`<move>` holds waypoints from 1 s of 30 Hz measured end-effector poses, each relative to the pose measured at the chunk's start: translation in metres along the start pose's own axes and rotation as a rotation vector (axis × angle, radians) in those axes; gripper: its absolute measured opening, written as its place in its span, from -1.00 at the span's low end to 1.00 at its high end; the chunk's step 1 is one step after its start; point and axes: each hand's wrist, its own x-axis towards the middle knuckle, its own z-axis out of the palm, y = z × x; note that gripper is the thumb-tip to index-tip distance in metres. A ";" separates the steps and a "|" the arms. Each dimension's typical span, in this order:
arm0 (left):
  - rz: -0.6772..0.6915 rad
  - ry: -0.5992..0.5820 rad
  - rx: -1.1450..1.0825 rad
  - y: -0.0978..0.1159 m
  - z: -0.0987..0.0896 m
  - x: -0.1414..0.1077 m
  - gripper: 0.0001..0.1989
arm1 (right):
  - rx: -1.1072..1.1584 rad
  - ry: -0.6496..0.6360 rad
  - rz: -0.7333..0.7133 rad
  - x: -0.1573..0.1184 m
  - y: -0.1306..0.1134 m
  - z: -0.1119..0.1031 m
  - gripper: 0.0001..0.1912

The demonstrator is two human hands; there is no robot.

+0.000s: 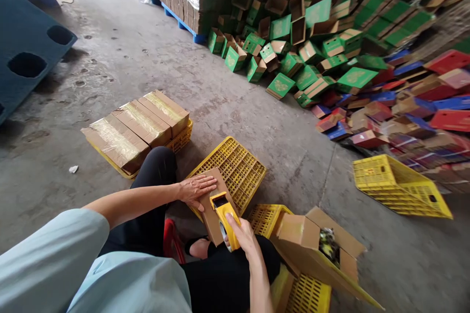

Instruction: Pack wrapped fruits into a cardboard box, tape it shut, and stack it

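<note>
A small brown cardboard box (210, 215) rests on an upturned yellow plastic crate (242, 168) in front of my knees. My left hand (196, 190) lies flat on the box's top with its fingers stretched out. In my right hand (240, 232) is a yellow tape dispenser (224, 210), its front end over the box. Part of a tape roll shows at the dispenser's side. Whether tape is stuck to the box under the dispenser, I cannot tell.
Taped cartons (141, 124) sit on a yellow crate at the left. An open carton (312, 234) with small packets (329, 244) stands at my right. Another yellow crate (400, 186) lies farther right. Green boxes (281, 85) and red and blue ones are heaped behind. A wrapped pallet stands at the back.
</note>
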 end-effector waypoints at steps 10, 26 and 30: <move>0.107 -0.019 -0.045 0.023 0.008 -0.003 0.11 | -0.036 0.026 -0.013 0.001 0.002 0.008 -0.46; 0.131 -0.056 -0.064 0.015 0.009 0.000 0.03 | -0.104 0.063 0.024 -0.021 0.034 -0.011 -0.41; 0.104 -0.053 -0.014 0.029 0.015 0.003 0.03 | -0.089 0.072 0.026 -0.019 0.034 -0.008 -0.43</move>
